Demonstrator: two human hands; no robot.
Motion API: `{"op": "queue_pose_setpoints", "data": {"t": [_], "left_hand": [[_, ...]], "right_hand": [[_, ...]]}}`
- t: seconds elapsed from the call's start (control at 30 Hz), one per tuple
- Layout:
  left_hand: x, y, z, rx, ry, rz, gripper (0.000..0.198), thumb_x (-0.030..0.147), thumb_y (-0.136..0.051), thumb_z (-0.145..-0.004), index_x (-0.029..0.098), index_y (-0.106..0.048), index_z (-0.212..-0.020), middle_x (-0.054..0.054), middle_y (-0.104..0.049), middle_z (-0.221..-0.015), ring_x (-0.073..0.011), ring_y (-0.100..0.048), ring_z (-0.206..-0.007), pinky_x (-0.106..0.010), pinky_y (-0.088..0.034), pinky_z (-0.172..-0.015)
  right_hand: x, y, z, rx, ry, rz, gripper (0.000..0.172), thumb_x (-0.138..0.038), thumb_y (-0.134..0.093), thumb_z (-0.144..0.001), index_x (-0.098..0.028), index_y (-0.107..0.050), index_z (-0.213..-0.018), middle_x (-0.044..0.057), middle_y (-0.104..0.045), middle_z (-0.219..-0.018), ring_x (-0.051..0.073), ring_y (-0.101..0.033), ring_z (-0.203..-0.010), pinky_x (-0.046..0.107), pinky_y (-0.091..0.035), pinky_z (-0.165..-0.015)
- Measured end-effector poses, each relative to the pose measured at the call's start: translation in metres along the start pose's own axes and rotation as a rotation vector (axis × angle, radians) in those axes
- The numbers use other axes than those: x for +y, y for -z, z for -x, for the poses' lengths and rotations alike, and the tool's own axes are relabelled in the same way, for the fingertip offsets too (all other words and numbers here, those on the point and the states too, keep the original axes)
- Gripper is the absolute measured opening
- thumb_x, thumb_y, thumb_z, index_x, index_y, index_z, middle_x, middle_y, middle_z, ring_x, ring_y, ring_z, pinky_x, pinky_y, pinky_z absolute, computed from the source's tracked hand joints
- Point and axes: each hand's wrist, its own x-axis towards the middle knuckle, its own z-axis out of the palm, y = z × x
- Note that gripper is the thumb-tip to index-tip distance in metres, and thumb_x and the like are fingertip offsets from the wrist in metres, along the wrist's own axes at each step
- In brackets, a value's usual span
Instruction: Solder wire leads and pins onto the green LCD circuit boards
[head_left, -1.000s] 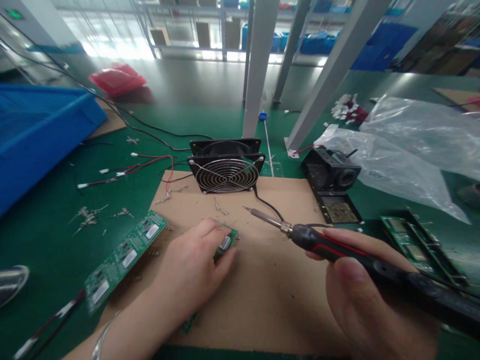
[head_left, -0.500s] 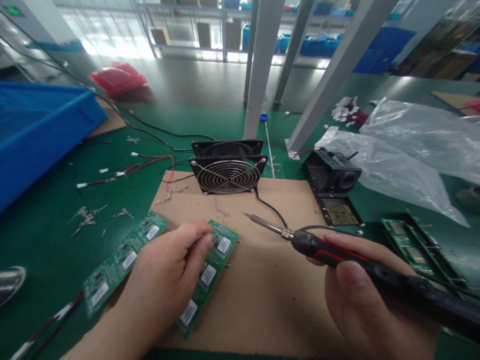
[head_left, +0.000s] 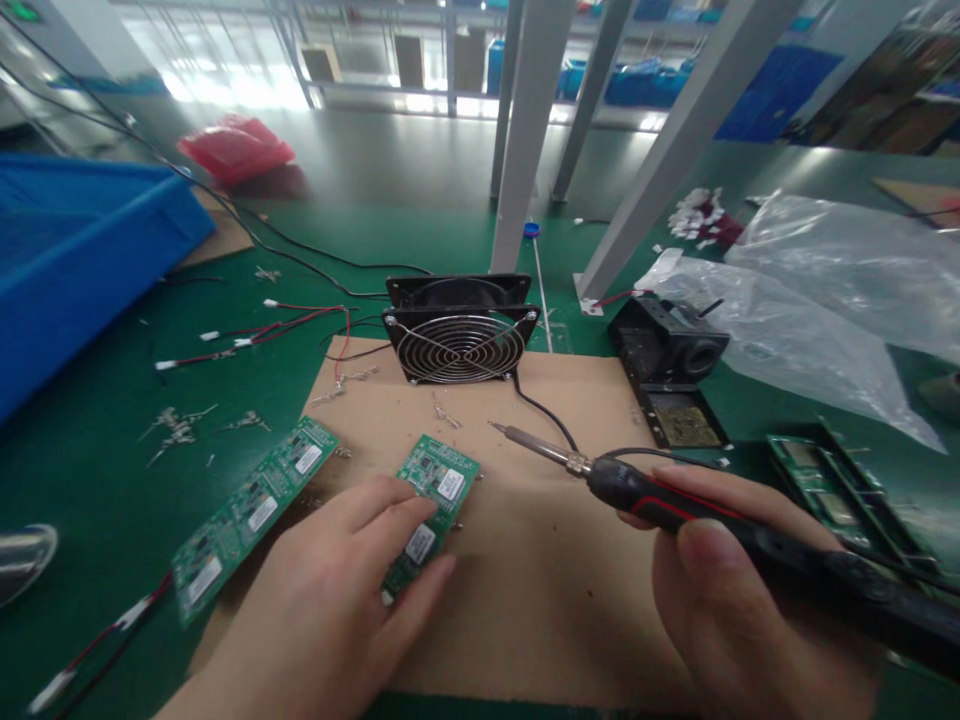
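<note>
Labelled green board [head_left: 441, 468], soldering iron [head_left: 624, 484] aloft

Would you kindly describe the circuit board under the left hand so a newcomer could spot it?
Find the brown sheet with the black fan at its far edge. On it is a green circuit board with white labels. Unlike the similar board to its left, it is partly covered by the left hand.

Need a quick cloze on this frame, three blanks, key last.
1. The soldering iron is held in the ____.
2. The circuit board under the left hand is coloured ____.
3. The black ____ with a round metal grille stands at the far edge of the cardboard.

Missing words: right hand; green; fan.
</note>
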Motion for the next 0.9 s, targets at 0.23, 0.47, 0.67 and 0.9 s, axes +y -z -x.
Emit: {"op": "queue_pose_setpoints", "data": {"t": [0.23, 0.47, 0.67, 0.9], "left_hand": [[0.0, -0.014, 0.006, -0.02, -0.017, -0.059, 0.017, 0.018, -0.052, -0.076, 0.014, -0.06, -0.091, -0.009, -0.06, -0.088, -0.0213, -0.059, -0.073, -0.039, -0.054, -0.061], [-0.001, -0.02, 0.004, -0.052, 0.046, -0.018, 0.017, 0.02, -0.047, -0.08, 0.017, -0.06, -0.091, -0.007, -0.059, -0.088, -0.0201, -0.058, -0.074, -0.039, -0.052, -0.067], [0.003, -0.012, -0.001, -0.113, 0.076, 0.017, 0.02, 0.023, -0.043, -0.082, 0.017, -0.059, -0.091, -0.007, -0.06, -0.089, -0.0197, -0.058, -0.076, -0.035, -0.05, -0.069], [-0.005, 0.01, -0.012, 0.083, 0.223, 0.048, 0.011, 0.026, -0.043, -0.082, 0.022, -0.053, -0.08, 0.002, -0.061, -0.068, -0.0144, -0.058, -0.061, -0.025, -0.044, -0.056]], "right_hand": [[-0.001, -0.002, 0.0, 0.01, 0.006, -0.016, 0.019, -0.031, -0.053, -0.078, -0.024, -0.062, -0.093, 0.004, -0.064, -0.087, 0.02, -0.062, -0.078, 0.037, -0.048, -0.074], [-0.004, -0.003, -0.002, 0.021, 0.004, -0.022, 0.019, -0.031, -0.053, -0.078, -0.024, -0.063, -0.092, 0.004, -0.064, -0.085, 0.02, -0.063, -0.074, 0.036, -0.05, -0.071], [-0.005, -0.003, -0.002, 0.01, 0.001, -0.001, 0.018, -0.031, -0.054, -0.077, -0.024, -0.062, -0.092, 0.004, -0.065, -0.084, 0.021, -0.063, -0.075, 0.036, -0.05, -0.068], [-0.007, -0.006, -0.003, -0.006, 0.023, 0.041, 0.017, -0.029, -0.054, -0.078, -0.024, -0.062, -0.092, 0.003, -0.065, -0.085, 0.018, -0.062, -0.073, 0.033, -0.05, -0.068]]}}
